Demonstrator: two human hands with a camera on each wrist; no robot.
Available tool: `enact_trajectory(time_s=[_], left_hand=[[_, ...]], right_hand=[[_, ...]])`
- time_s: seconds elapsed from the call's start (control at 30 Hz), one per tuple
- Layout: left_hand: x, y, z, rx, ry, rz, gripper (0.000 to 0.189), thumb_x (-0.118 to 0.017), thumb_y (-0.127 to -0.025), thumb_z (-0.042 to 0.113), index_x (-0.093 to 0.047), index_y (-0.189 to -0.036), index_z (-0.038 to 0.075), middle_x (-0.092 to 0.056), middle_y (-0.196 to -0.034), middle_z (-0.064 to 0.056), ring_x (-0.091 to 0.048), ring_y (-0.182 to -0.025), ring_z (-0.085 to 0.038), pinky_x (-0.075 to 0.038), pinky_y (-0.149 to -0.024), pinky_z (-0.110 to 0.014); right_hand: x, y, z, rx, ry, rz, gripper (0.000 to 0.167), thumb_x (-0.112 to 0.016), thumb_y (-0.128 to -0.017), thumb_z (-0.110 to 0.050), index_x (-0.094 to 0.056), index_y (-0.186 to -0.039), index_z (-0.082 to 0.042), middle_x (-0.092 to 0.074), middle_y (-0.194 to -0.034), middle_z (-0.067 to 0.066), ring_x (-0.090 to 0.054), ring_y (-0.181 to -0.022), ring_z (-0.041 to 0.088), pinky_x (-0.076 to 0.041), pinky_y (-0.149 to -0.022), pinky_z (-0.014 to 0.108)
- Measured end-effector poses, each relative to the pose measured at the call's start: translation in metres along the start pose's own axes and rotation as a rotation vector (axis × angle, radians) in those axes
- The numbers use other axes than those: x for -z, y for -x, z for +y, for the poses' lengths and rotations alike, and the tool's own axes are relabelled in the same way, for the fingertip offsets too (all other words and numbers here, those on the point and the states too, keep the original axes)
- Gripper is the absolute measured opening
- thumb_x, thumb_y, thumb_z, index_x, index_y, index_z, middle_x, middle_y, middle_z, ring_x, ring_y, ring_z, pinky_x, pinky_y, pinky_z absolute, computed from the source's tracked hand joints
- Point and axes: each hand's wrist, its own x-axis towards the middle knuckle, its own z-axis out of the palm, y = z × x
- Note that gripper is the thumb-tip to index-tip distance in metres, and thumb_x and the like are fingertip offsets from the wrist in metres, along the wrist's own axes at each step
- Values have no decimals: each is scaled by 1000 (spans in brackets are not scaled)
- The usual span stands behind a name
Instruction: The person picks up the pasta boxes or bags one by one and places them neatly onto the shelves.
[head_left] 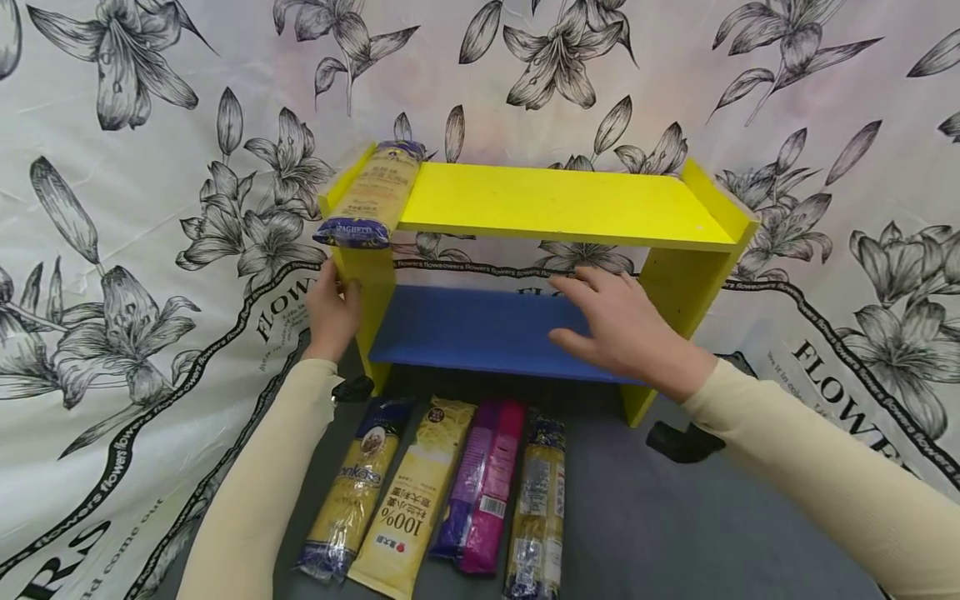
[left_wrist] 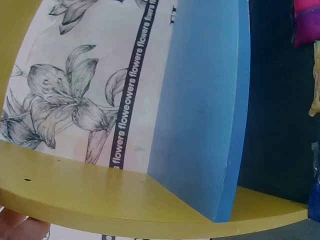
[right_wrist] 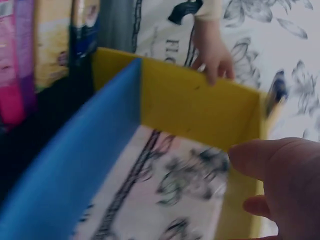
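Observation:
A small two-tier shelf, with a yellow top board (head_left: 555, 200), yellow sides and a blue lower board (head_left: 480, 329), stands in front of me. My left hand (head_left: 330, 312) grips the front edge of its left side panel (left_wrist: 100, 195), just below the top board. In front of the right half of the shelf, my right hand (head_left: 626, 325) is held in the air with fingers extended and nothing in it. One spaghetti pack (head_left: 375, 196) lies on the top board against the left side, its blue end jutting past the front edge.
Several pasta packs lie in a row on the dark table (head_left: 690, 517) before the shelf: a blue-ended pack (head_left: 352, 492), a yellow pack (head_left: 412, 500), a pink and purple pack (head_left: 483, 492) and a clear pack (head_left: 536, 508). A flower-printed cloth (head_left: 150, 250) hangs behind.

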Motion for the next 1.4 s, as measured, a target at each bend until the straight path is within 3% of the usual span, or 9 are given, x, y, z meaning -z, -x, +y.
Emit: enact_trajectory(time_s=[0.17,0.33,0.6,0.77,0.87,0.97,1.2,1.4], left_hand=[[5,-1,-1,0,-5,34,32,-48,-102,9,-54,-131,-2,-68,-120,-26,-70,-106,-43,-60,-88,-55],[9,0,0,20,6,34,32,-50,-102,7,-55,-132,-2,-67,-121,-27,-69,-108,-44,-59,-90,-56],[8,-2,4,1,7,17,32,-50,-102,6,-55,-133,-2,-67,-120,-28,-70,-105,-45,-60,-86,-56],[4,-2,5,-2,2,6,32,-51,-102,6,-55,-132,-3,-67,-120,-28,-70,-104,-45,-60,-86,-56],[1,-2,5,3,6,-3,32,-51,-102,6,-55,-132,-2,-67,-120,-28,-69,-104,-45,-60,-86,-56],[0,-1,5,6,15,-4,32,-50,-102,5,-55,-132,-3,-67,-120,-28,-69,-104,-45,-59,-87,-55],[0,-1,4,10,26,-1,32,-50,-102,6,-54,-132,-4,-66,-119,-29,-69,-106,-45,-60,-88,-56],[1,-1,4,2,-2,11,33,-50,-102,6,-55,-132,-4,-68,-118,-30,-70,-104,-46,-61,-87,-57]], right_hand=[[-34,33,36,-123,-75,-63,69,-69,-94,-32,-45,-153,-4,-42,-153,32,-47,-135,53,-42,-109,70],[-92,63,53,-227,-182,-92,69,-69,-95,-31,-43,-152,-1,-41,-151,37,-47,-133,56,-47,-102,70],[-191,108,32,-347,-360,-159,73,-79,-85,-26,-50,-146,2,-52,-139,36,-56,-123,52,-52,-96,63],[-233,126,7,-403,-448,-194,79,-83,-77,-31,-55,-143,0,-61,-132,30,-60,-120,48,-54,-97,60],[-249,132,-8,-424,-476,-209,81,-84,-74,-35,-56,-143,-3,-64,-127,28,-65,-110,43,-57,-88,56],[-259,132,-20,-457,-482,-221,83,-84,-73,-38,-55,-144,-7,-59,-129,34,-67,-105,44,-58,-81,55],[-266,131,-38,-526,-494,-227,88,-83,-72,-38,-51,-148,-8,-35,-145,51,-62,-111,60,-57,-83,65],[-267,133,-44,-517,-497,-195,82,-82,-74,-35,-52,-145,-8,-35,-143,52,-65,-102,58,-58,-76,62]])
